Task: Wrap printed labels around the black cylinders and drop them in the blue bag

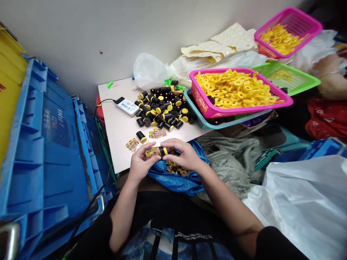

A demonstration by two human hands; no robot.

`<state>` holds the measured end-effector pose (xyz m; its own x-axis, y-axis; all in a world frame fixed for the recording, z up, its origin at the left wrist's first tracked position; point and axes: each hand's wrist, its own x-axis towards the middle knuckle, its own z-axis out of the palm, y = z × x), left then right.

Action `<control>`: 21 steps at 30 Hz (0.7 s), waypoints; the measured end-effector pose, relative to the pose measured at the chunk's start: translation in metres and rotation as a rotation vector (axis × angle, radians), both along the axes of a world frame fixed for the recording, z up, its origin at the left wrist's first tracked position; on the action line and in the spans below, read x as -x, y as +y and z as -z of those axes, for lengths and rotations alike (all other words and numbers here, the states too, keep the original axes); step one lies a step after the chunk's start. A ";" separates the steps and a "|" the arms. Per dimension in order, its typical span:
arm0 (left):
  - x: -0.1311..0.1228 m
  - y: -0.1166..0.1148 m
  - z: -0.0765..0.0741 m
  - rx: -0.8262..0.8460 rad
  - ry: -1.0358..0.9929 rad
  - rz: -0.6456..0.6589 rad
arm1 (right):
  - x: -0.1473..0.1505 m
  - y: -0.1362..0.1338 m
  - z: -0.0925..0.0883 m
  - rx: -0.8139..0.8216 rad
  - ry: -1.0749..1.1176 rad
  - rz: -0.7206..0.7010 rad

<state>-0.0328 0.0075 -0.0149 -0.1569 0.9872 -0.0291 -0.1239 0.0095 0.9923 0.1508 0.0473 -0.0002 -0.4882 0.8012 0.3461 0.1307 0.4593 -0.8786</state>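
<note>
The left hand [141,162] and the right hand [183,154] were both closed in a narrow grip on one black cylinder with a yellow band [162,151], held between them just above a blue plastic bag [176,182]. The left fingers [141,153] wrapped the end carrying a printed paper label [151,152], while the right fingertips [166,141] rested over the banded end. This two-handed hold appeared suited to steadying the cylinder against the label. Whether the label was fully seated could not be determined.

Directly below the hands, the bag held a small heap of similar printed labels [176,168], partly hidden and within easy reach. Just ahead of the left hand, loose labels [132,144] lay on a pale board [119,135], beside a single banded cylinder [141,136]. Farther ahead sat a heap of black cylinders [159,108], seemingly grouped for ready access, next to a white barcode-labelled device [126,106] with a cable. Ahead and beyond the right hand, a pink basket of yellow rings [233,94] sat on a teal tray [196,112]. Well beyond the right hand, a co-worker's braceleted hand [329,77] remained apart. Left of the left hand stood a blue plastic crate [46,144].
</note>
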 end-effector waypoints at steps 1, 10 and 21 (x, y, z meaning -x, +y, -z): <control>-0.003 0.000 -0.002 0.024 -0.016 0.059 | 0.000 -0.002 0.002 0.068 0.041 -0.033; -0.014 -0.005 0.001 0.158 -0.170 0.262 | 0.013 -0.013 0.026 0.442 0.264 -0.076; -0.047 -0.019 0.012 0.060 0.154 0.469 | -0.054 0.006 0.034 0.425 -0.057 -0.209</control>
